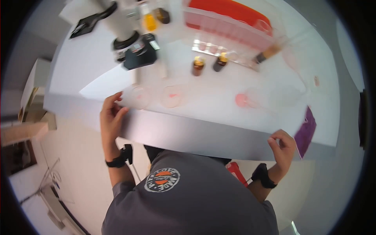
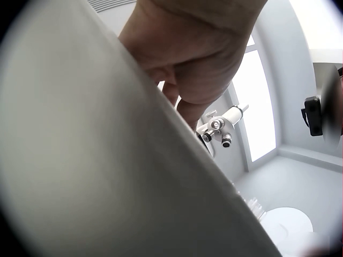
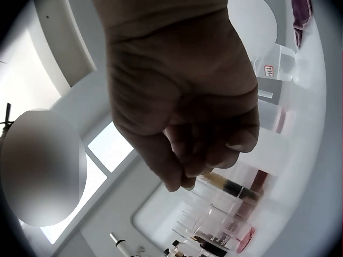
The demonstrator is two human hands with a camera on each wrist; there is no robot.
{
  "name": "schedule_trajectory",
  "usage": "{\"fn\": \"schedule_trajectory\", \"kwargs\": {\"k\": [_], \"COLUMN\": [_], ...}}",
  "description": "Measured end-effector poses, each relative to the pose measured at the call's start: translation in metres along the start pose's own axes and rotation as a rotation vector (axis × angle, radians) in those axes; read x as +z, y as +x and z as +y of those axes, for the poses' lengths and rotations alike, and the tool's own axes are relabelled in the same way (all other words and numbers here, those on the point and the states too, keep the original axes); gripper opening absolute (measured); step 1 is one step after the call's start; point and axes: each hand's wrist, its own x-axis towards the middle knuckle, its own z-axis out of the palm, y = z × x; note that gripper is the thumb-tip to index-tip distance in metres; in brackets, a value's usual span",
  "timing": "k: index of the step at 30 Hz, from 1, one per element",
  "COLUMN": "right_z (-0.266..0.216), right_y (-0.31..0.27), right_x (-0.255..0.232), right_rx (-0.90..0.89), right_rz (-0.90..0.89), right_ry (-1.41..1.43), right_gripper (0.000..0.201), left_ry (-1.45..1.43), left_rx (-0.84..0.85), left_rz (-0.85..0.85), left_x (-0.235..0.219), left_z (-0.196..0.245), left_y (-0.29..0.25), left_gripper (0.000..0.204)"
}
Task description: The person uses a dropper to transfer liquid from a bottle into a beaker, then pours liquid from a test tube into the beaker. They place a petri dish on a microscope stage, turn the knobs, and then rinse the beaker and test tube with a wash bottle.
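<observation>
My left hand (image 1: 111,117) is at the front left edge of the white table, thumb and fingers apart. It holds nothing that shows; in the left wrist view, the table edge hides its fingertips. Just right of it lie two clear round dishes, the nearer dish (image 1: 140,98) and another dish (image 1: 171,96) with a pink spot inside. My right hand (image 1: 282,147) hovers by the front right edge, beside a purple cloth (image 1: 305,132). Its fingers are loosely curled, with no object visible in them. A clear beaker (image 1: 244,100) with pink liquid stands farther in.
A microscope (image 1: 139,55) stands at the back left, near a flask of yellow liquid (image 1: 149,22). Two brown bottles, one left (image 1: 197,66) and one right (image 1: 220,62), stand mid-table before a strip with round wells (image 1: 213,49). Behind is a red-topped container (image 1: 231,11).
</observation>
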Motion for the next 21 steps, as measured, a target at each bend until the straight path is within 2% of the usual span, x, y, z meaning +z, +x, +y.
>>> {"fn": "schedule_trajectory", "kwargs": {"k": [5,11,14,16,18,21], "right_z": [-0.001,0.039,0.045,0.049,0.067,0.059], "right_y": [0.007,0.011,0.034,0.044,0.052,0.064], "right_x": [-0.012,-0.035,-0.029,-0.033,-0.037,-0.030], "right_rx": [0.041,0.104,0.047,0.110,0.083,0.066], "right_rz": [0.126,0.351,0.487,0.371,0.305,0.235], "right_ry": [-0.014,0.116,0.030,-0.050,-0.152,-0.054], "right_gripper": [0.010,0.015,0.029,0.065,0.075,0.071], "left_ry": [0.039,0.092,0.106,0.140,0.098,0.030], "left_rx": [0.000,-0.017,-0.007,0.041,0.040,-0.024], "left_rz": [-0.089,-0.130,-0.123,-0.119,-0.109,-0.068], "left_x": [0.001,0.002,0.002,0.002,0.003,0.004], "left_z": [0.005,0.004,0.006,0.010,0.014,0.013], "left_y": [0.009,0.015,0.014,0.013,0.013,0.012], "left_gripper": [0.052,0.053,0.048,0.044,0.040,0.039]}}
